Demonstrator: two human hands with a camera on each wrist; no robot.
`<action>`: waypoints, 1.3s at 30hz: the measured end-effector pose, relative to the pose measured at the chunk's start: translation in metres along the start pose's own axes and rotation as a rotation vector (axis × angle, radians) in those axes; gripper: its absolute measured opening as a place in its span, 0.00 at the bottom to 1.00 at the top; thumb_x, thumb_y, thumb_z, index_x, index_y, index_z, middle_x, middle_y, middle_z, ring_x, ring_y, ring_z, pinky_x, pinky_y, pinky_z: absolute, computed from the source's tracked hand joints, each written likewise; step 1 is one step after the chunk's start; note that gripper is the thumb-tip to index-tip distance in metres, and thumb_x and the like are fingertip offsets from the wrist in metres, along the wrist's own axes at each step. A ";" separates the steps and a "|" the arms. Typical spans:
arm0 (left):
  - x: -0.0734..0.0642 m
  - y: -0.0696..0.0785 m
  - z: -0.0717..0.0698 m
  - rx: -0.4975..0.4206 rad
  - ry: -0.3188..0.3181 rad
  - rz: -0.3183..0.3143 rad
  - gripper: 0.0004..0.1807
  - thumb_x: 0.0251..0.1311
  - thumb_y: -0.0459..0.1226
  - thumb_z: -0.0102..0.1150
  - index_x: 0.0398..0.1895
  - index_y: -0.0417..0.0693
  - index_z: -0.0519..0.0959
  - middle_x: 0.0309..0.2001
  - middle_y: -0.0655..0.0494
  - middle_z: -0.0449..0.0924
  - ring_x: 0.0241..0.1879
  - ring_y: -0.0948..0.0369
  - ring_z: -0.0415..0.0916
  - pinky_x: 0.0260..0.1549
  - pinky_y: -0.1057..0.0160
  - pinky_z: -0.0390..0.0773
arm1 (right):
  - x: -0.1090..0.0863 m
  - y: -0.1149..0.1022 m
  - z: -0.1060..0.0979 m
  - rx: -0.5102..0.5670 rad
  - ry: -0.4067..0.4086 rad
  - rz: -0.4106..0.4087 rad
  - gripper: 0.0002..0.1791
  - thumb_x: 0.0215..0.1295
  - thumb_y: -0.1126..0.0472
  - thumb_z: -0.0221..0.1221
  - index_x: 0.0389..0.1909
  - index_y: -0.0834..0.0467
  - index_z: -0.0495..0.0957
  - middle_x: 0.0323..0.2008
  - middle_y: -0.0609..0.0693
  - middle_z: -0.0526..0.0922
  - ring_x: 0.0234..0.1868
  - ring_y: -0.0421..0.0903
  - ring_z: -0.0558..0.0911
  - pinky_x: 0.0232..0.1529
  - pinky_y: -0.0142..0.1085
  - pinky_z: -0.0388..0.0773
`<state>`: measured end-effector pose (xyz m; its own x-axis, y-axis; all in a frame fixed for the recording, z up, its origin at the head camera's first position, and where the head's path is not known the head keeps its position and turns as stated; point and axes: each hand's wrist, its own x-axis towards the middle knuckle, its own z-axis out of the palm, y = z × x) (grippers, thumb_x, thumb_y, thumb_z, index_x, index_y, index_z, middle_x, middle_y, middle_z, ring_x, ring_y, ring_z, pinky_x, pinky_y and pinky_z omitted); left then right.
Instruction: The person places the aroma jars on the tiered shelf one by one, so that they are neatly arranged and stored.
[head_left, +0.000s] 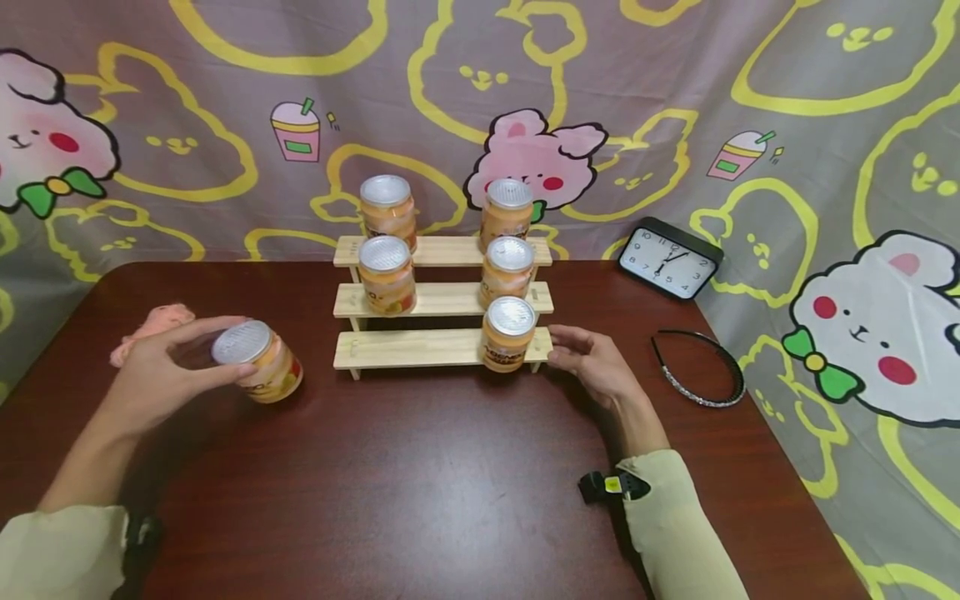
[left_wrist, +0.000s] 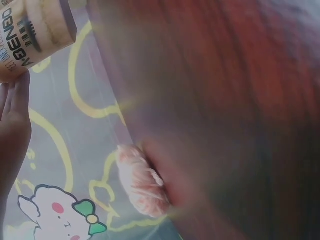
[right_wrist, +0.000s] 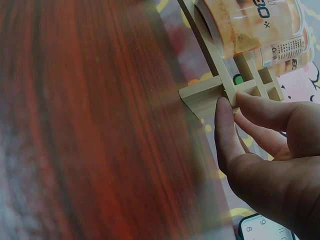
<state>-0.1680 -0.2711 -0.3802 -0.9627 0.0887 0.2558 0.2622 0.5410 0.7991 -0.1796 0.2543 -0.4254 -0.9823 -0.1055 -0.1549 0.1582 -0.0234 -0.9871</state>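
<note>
My left hand [head_left: 161, 362] grips an orange can [head_left: 273, 372] with a silver lid between thumb and fingers, left of the rack. The can leans, its lid toward the hand; the left wrist view shows dark lettering on the can [left_wrist: 35, 30]. At the right end of a three-tier wooden rack [head_left: 420, 348], my right hand [head_left: 596, 362] pinches the tip of the lowest shelf, as the right wrist view shows with the shelf end [right_wrist: 227, 85] between thumb and fingers. Similar cans stand in pairs on the top and middle tiers, and one can [head_left: 506, 343] stands at the lowest tier's right.
A pink, crumpled-looking soft item [head_left: 153, 325] lies behind my left hand. To the right are a black-framed clock [head_left: 667, 262] and a glittery headband [head_left: 705, 400] on the dark wooden table [head_left: 435, 500]. A patterned curtain [head_left: 247, 50] hangs behind and along the right side.
</note>
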 end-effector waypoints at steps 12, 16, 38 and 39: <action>0.005 0.019 0.007 -0.027 -0.004 0.014 0.33 0.49 0.30 0.79 0.62 0.40 0.79 0.47 0.74 0.81 0.43 0.73 0.78 0.40 0.81 0.74 | 0.000 -0.002 0.002 -0.009 -0.006 0.009 0.30 0.68 0.79 0.56 0.70 0.74 0.63 0.59 0.65 0.72 0.45 0.41 0.81 0.49 0.32 0.81; 0.007 0.022 0.010 -0.038 0.003 0.033 0.34 0.49 0.30 0.80 0.62 0.39 0.80 0.47 0.76 0.81 0.44 0.74 0.77 0.40 0.81 0.74 | 0.002 -0.003 0.003 -0.013 -0.012 0.008 0.30 0.68 0.79 0.56 0.70 0.74 0.63 0.60 0.66 0.72 0.46 0.41 0.81 0.50 0.32 0.81; 0.025 0.056 0.058 -0.232 -0.012 0.189 0.28 0.46 0.24 0.78 0.55 0.37 0.83 0.50 0.57 0.84 0.46 0.66 0.82 0.44 0.74 0.79 | -0.003 -0.001 -0.001 -0.037 -0.016 0.008 0.30 0.69 0.78 0.56 0.71 0.74 0.62 0.64 0.72 0.68 0.48 0.40 0.81 0.51 0.33 0.80; 0.026 0.057 0.059 -0.244 -0.015 0.195 0.28 0.46 0.24 0.78 0.55 0.36 0.83 0.50 0.56 0.84 0.46 0.66 0.82 0.44 0.73 0.79 | -0.003 -0.001 0.000 -0.038 -0.017 0.007 0.30 0.69 0.77 0.56 0.71 0.74 0.62 0.64 0.71 0.69 0.48 0.40 0.81 0.51 0.32 0.80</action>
<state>-0.1824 -0.1883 -0.3604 -0.8932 0.1842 0.4102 0.4484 0.2963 0.8433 -0.1772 0.2546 -0.4237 -0.9793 -0.1220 -0.1615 0.1609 0.0149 -0.9869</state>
